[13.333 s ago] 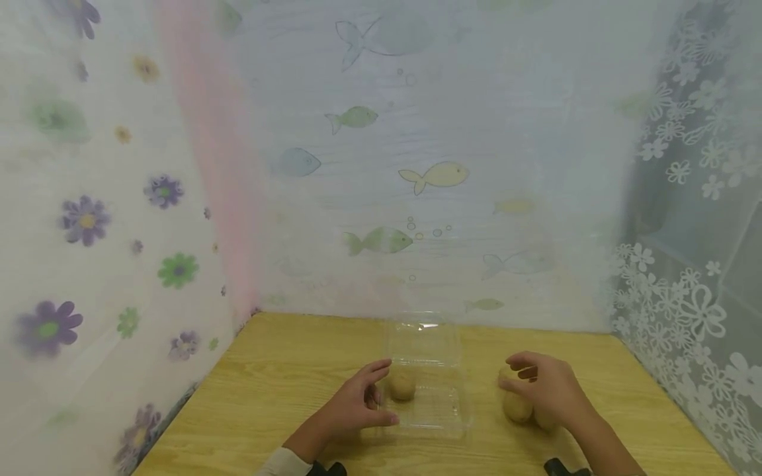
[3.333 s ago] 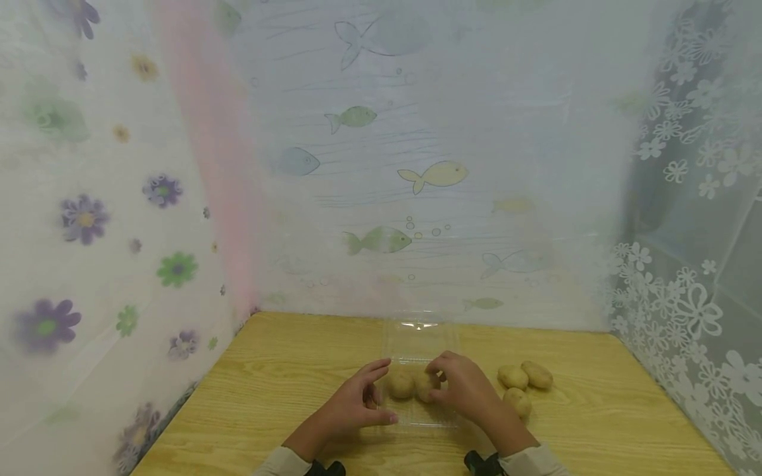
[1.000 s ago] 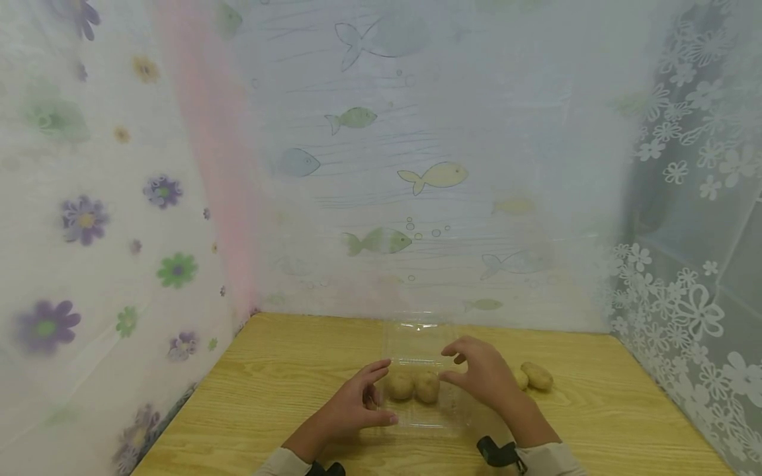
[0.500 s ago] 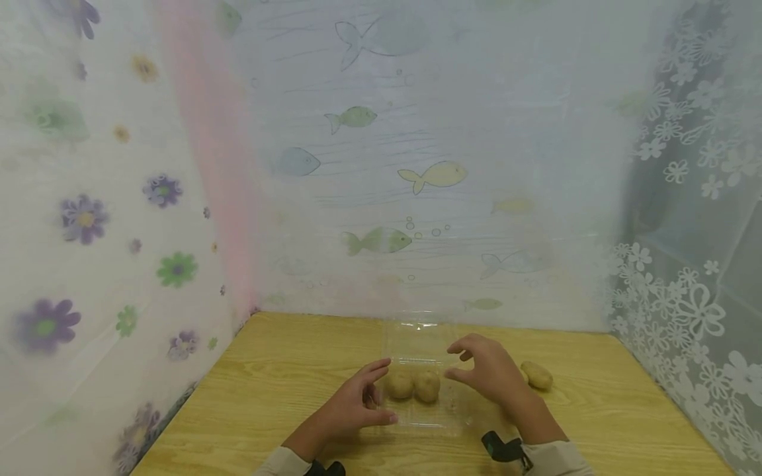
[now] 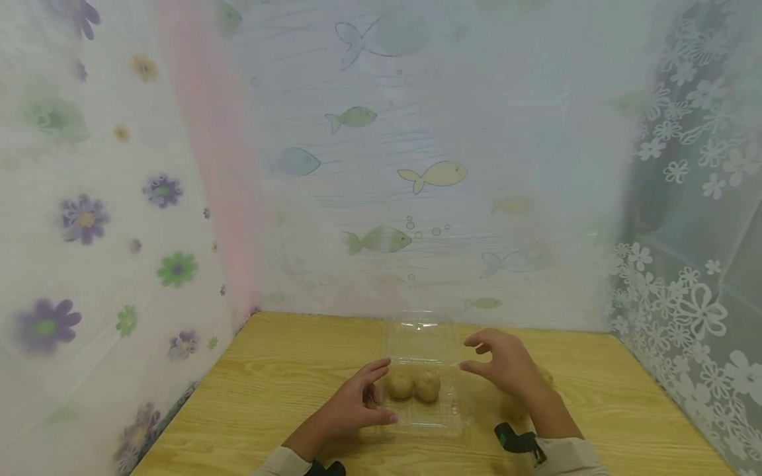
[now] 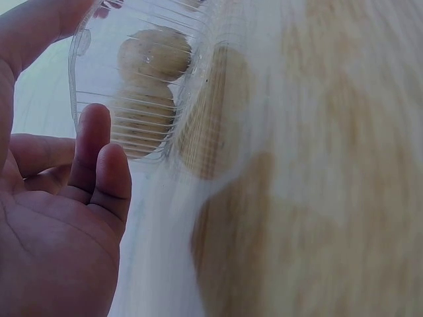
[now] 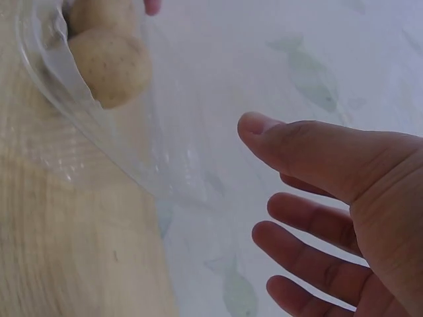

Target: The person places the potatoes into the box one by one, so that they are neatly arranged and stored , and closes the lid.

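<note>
A clear plastic container (image 5: 423,420) lies with its lid (image 5: 419,340) folded back. Side by side in its base sit two potatoes, the left one (image 5: 400,385) touching the right one (image 5: 426,386); both show through the ribbed wall in the left wrist view. My left hand (image 5: 351,406) holds the container's left side, thumb at the front and fingers towards the back. My right hand (image 5: 506,367), thumb and fingers apart with nothing between them, hovers just off the container's right side. In the right wrist view a potato (image 7: 109,66) is left of my right hand (image 7: 337,211).
Another potato (image 5: 545,377) on the wooden table (image 5: 268,377) is partly hidden by my right wrist, with more potato faintly visible under the hand. Patterned sheets with fish (image 5: 387,240) and flowers stand behind and at both sides.
Since the earliest frame, a second potato has come into the container. My right hand has let go of it and drawn off to the right. My left hand has stayed in place.
</note>
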Tool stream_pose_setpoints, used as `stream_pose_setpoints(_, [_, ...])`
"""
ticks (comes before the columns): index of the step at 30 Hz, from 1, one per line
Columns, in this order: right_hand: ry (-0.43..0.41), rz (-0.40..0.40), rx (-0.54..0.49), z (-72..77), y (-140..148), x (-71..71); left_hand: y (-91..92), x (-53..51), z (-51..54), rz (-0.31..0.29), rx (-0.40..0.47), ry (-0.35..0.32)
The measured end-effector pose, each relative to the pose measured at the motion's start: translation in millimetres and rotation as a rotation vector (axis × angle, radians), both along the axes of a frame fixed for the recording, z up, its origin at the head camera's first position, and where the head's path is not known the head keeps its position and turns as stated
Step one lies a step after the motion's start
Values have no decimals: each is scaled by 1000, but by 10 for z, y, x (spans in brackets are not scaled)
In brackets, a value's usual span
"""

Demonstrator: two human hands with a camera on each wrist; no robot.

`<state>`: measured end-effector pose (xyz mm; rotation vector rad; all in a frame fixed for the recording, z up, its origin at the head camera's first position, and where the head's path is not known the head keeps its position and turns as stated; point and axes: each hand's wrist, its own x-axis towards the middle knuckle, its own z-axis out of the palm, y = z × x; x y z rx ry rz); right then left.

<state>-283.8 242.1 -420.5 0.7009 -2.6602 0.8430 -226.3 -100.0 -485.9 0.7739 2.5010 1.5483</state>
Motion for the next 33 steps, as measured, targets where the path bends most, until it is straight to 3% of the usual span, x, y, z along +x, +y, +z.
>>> stream_pose_setpoints(9, [-99, -42, -65, 96, 233, -12, -11, -20, -11, -9, 8, 0])
stream_pose_setpoints(24, [-177, -90, -86, 91, 626, -93, -23, -30, -24, 8, -9, 5])
stream_pose_setpoints(33, [-239, -96, -93, -7, 877, -137, -26, -31, -33, -2, 7, -14])
